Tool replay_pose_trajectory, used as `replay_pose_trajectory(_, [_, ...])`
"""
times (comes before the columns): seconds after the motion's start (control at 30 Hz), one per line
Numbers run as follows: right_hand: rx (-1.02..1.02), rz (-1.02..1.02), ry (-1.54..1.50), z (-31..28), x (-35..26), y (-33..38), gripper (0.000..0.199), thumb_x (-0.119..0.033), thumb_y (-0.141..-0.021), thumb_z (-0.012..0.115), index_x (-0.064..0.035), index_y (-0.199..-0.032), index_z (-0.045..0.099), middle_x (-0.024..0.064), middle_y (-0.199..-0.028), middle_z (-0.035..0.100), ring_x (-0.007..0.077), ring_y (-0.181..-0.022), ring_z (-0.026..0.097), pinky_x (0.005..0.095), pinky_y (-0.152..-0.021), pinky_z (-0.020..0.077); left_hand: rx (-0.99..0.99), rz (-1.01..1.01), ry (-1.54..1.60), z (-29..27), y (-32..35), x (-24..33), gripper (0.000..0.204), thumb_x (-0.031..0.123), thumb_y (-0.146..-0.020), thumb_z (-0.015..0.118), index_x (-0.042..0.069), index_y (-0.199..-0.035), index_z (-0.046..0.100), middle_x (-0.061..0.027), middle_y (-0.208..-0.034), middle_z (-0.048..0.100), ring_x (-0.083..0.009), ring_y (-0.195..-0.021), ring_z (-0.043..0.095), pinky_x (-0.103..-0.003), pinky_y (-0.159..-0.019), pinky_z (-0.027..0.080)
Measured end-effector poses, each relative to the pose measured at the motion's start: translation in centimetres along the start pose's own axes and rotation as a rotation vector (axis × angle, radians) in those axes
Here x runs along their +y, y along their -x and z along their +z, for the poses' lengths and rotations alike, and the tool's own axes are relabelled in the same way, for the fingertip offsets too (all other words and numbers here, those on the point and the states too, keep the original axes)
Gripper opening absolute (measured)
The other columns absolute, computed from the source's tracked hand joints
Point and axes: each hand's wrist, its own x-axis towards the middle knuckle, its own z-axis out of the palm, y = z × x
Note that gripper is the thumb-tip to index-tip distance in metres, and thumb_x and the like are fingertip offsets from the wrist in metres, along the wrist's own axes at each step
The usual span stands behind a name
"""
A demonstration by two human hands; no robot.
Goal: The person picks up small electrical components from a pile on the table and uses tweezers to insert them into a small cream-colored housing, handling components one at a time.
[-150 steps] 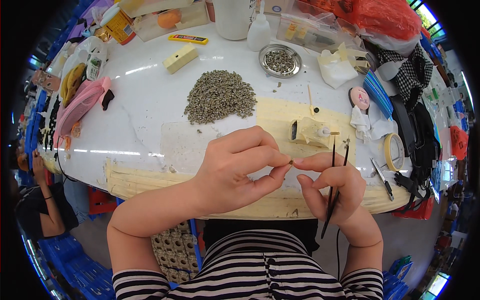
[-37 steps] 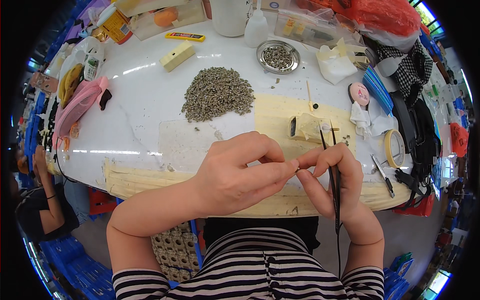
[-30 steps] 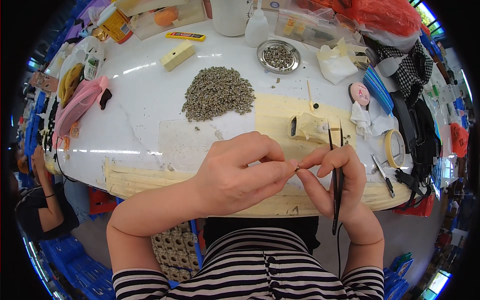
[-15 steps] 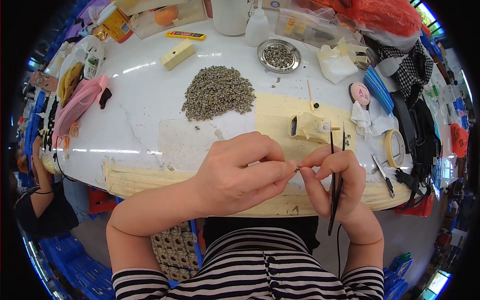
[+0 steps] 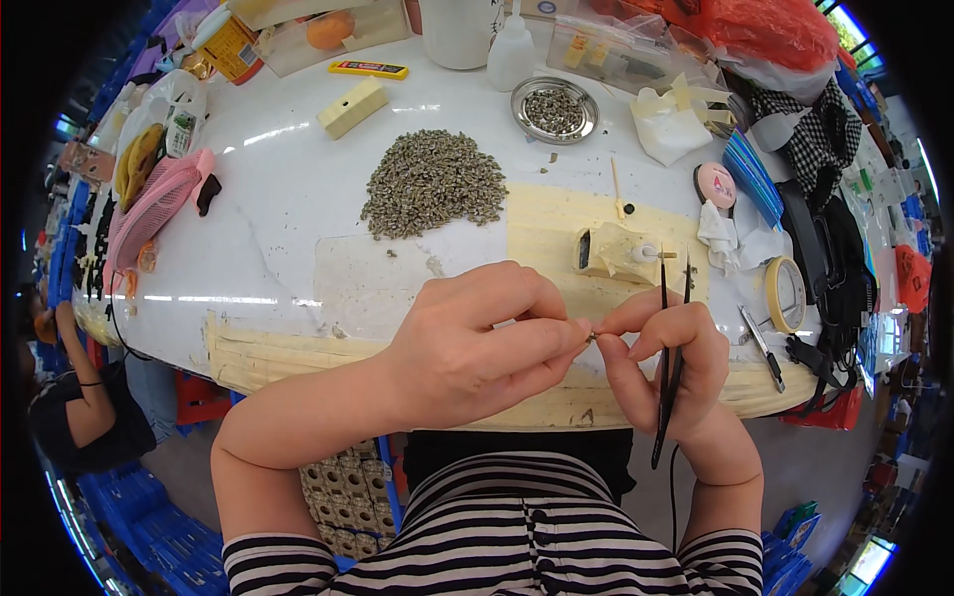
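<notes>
White table [image 5: 268, 214]; grey-brown heap of tiny metallic parts [image 5: 435, 184]. Right of heap, nearer wearer: left hand [image 5: 477, 343] and right hand [image 5: 700, 350] pinching tiny brownish part [image 5: 593, 337]; right also grips slim black tweezers [image 5: 665, 409]. Tweezers swung away from heap since second ago, pinch unchanged: fingers seemingly working.

Glossy white tabletop [image 5: 268, 214], with streaks of reflected light [image 5: 214, 300] toward its left edge; pale yellow tape [image 5: 288, 358] covers its near edge. Grey floor [image 5: 820, 467] shows below the near right corner. Stacked blue plastic [image 5: 149, 526] stands below the near left corner; a bright window [image 5: 852, 42] lies beyond the far right corner.
</notes>
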Motion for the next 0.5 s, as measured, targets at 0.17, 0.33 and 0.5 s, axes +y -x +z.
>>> replay_pose_trajectory(0.17, [-0.013, -0.048, 0.020, 0.02, 0.08, -0.16, 0.028, 0.013, -0.071, 0.075, -0.0043, -0.084, 0.056, 0.0100, -0.076, 0.068, 0.0195, -0.063, 0.065, 0.0264, -0.054, 0.0485, -0.004, -0.020, 0.002, 0.03, 0.15, -0.04, 0.025, -0.004, -0.065, 0.081, 0.006, -0.088, 0.076, -0.0030, -0.080, 0.067, -0.0142, -0.064, 0.063, -0.025, -0.051, 0.048])
replay_pose_trajectory(0.33, [-0.032, -0.058, 0.023, 0.00, 0.14, -0.20, 0.028, 0.013, -0.072, 0.073, -0.0041, -0.085, 0.056, 0.0120, -0.078, 0.069, 0.0193, -0.061, 0.063, 0.0262, -0.053, 0.0477, -0.001, 0.014, 0.013, -0.07, 0.07, -0.08, 0.026, -0.004, -0.065, 0.081, 0.006, -0.088, 0.076, -0.0029, -0.080, 0.067, -0.0141, -0.064, 0.062, -0.025, -0.051, 0.048])
replay_pose_trajectory(0.5, [-0.031, -0.045, 0.008, -0.01, 0.17, -0.16, 0.027, 0.014, -0.072, 0.072, -0.0041, -0.085, 0.056, 0.0123, -0.078, 0.070, 0.0191, -0.061, 0.063, 0.0259, -0.053, 0.0478, 0.001, -0.009, 0.038, 0.04, 0.11, -0.13, 0.025, -0.003, -0.066, 0.081, 0.006, -0.089, 0.077, -0.0030, -0.080, 0.067, -0.0140, -0.064, 0.062, -0.025, -0.051, 0.048])
